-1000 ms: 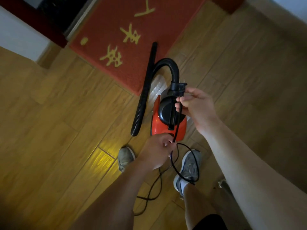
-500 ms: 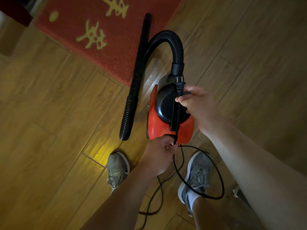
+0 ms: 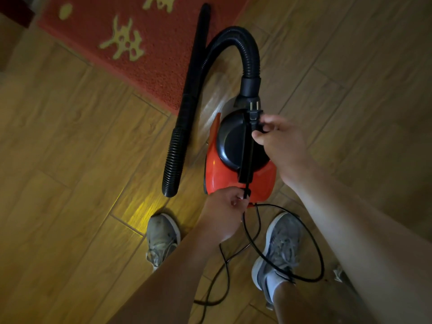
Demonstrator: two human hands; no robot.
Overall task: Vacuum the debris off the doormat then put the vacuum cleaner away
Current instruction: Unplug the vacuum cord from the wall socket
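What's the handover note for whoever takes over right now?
Left grip: pinches the cord at the rear of the vacuum cleaner.
Right grip: holds the plug over the front; the cord runs straight between the two.
The vacuum stands beside the doormat; its hose loops back and the nozzle lies across the mat's edge.
Done: unplugged; no debris shows on the visible mat, though the light is dim.
Left: gather the loose cord by the feet and put the vacuum away.
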